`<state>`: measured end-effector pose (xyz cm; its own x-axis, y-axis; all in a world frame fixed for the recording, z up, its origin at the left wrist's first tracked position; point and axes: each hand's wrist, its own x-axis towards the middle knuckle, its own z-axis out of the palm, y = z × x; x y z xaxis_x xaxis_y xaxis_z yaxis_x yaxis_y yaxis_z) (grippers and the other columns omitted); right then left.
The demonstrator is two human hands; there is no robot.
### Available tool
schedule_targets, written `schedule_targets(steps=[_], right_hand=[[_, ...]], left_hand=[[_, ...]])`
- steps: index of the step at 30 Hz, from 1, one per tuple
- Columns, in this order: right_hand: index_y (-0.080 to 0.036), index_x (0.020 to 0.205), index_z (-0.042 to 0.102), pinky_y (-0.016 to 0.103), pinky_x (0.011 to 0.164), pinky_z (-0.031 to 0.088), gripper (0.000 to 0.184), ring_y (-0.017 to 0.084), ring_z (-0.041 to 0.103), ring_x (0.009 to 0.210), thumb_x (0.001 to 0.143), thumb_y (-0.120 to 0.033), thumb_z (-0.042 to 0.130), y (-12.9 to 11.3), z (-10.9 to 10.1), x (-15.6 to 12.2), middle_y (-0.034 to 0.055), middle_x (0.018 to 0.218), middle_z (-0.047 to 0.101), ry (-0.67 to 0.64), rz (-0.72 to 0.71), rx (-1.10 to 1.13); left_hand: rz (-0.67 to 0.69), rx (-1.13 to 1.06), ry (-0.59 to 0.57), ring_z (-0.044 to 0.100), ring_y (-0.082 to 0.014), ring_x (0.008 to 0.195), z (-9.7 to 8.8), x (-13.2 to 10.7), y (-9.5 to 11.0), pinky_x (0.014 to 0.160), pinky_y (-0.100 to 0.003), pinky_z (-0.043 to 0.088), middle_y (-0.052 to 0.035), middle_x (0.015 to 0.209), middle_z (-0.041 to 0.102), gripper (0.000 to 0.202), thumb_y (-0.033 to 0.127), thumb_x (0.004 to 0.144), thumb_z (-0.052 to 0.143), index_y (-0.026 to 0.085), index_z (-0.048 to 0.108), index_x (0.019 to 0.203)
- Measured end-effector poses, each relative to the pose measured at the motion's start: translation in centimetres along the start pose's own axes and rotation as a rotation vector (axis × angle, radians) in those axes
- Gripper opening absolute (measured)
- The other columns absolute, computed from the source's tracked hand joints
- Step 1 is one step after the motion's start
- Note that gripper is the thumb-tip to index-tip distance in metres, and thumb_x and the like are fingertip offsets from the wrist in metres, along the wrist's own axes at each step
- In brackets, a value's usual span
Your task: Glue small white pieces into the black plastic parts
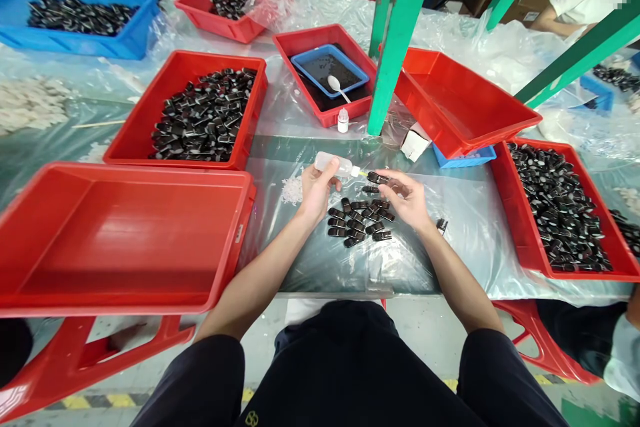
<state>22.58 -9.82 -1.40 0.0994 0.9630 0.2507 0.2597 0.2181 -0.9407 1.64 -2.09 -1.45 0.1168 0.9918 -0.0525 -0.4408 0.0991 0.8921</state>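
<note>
My left hand [315,193] is closed around a translucent squeeze bottle [330,163], tipped on its side with its thin yellowish nozzle pointing right. The nozzle's tip is at a small black clip-like piece [375,177], and I cannot tell whether they touch. My right hand [407,199] pinches that piece between thumb and fingers. Just below the hands, several similar black pieces [356,223] lie loosely grouped on the plastic-covered table [300,267]. One more black piece [442,225] sits apart, beside my right forearm.
Red bins of black pieces stand left [260,100] and right [525,233]. An empty red bin [125,233] juts over the front left edge. Behind the hands are a green post [395,47], a small white bottle [343,121] and a tilted red bin [465,100]. Other people work across the table.
</note>
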Motion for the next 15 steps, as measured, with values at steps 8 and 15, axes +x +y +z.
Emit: schedule_targets(steps=[8,15], right_hand=[[-0.03,0.123,0.089,0.034,0.066,0.055,0.03,0.016,0.065,0.076,0.1,-0.047,0.081,-0.08,-0.22,-0.25,0.006,0.119,0.084,-0.006,-0.028,-0.043],[-0.032,0.125,0.088,0.037,0.069,0.057,0.029,0.017,0.068,0.08,0.103,-0.048,0.079,0.08,-0.26,-0.31,0.0067,0.122,0.083,-0.014,-0.046,-0.055]], left_hand=[[0.018,-0.031,0.01,0.07,-0.0151,0.065,0.1,0.02,0.03,0.048,-0.025,0.041,-0.0051,0.075,0.077,0.063,0.074,0.061,0.105,0.019,0.08,0.079],[0.014,-0.031,0.023,0.067,-0.0148,0.063,0.2,0.06,0.23,0.049,-0.026,0.038,-0.006,0.074,0.077,0.058,0.069,0.061,0.106,0.019,0.081,0.077]])
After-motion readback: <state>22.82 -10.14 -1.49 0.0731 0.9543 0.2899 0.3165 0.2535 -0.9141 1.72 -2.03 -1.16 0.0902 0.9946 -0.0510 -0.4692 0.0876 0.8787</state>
